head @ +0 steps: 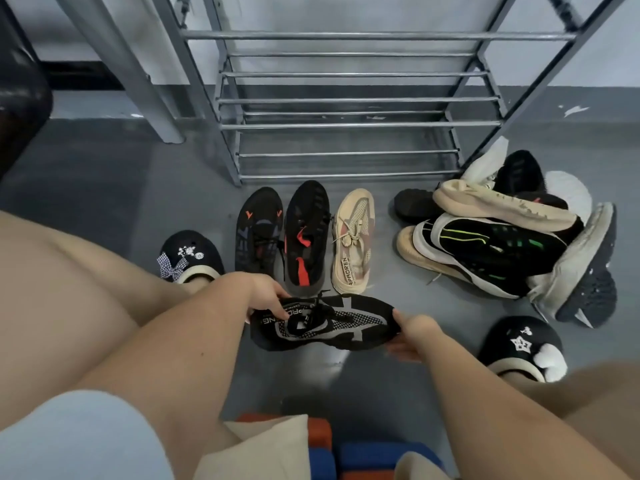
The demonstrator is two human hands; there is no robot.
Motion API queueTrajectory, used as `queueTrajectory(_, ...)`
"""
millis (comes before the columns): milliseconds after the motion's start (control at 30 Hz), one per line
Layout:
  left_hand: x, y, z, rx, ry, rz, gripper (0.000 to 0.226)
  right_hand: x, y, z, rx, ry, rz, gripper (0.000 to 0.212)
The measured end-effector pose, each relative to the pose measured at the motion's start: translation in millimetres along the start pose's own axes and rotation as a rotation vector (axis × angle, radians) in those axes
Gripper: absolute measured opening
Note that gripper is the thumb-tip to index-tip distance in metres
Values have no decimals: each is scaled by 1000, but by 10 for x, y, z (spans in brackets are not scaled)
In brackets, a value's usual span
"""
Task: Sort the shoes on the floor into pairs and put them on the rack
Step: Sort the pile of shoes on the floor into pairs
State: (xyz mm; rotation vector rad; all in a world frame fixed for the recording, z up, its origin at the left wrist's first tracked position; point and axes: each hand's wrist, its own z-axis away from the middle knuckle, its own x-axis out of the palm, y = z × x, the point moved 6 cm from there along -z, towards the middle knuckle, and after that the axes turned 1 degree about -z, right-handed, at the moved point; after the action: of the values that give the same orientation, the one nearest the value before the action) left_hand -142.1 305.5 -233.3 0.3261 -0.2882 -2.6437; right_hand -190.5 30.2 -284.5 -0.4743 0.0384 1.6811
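While the person sat low with knees apart, both hands held one black knit shoe (323, 322) sideways above the floor (381, 393), toe pointing right. Left hand (265, 296) pinched the heel/collar end, fingers curled over the tongue by the laces. Right hand (414, 336) gripped the toe, thumb on top, fingers under the sole.

Both feet were in black slippers: left slipper (192, 256) with a checked bow, right slipper (519, 346) with a white charm.

Just past the held shoe, three shoes stood side by side on the floor, toes toward the rack: black shoe with orange marks (258, 233), black shoe with red stripe (306, 237), beige shoe (353, 240). First two touching; the beige one just beside them.

To the right, a pile (509, 230) of unsorted shoes lay on the floor against the rack's right leg: a beige one tipped on its side on top, a black one with green lines under it, a grey-soled one on edge at the right, white and black ones behind. Exact count unclear.

Farthest back, the grey metal rack (349, 126) stood against the wall, no shoes on its bars.
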Motion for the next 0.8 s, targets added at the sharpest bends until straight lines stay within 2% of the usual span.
queueTrajectory(133, 4, 50, 56, -19, 49, -334, 50, 134, -14, 83, -42, -41, 107, 41)
queueTrajectory(233, -8, 99, 17, 3, 101, -389, 51, 312, -115, 171, -153, -123, 249, 39)
queueTrajectory(333, -73, 235, -45, 97, 226, -319, 49, 433, -213, 254, -291, -127, 473, 40)
queueTrajectory(433, -151, 402, -72, 194, 383, -313, 47, 467, -275, 351, -398, -75, 665, 48)
queueTrajectory(533, -165, 567, -60, 267, 501, -407, 51, 404, -369, 412, -492, 5, 809, 54)
queueTrajectory(800, 34, 1220, 109, 546, 664, -611, 59, -83, -876, 558, -694, 286, 964, 64)
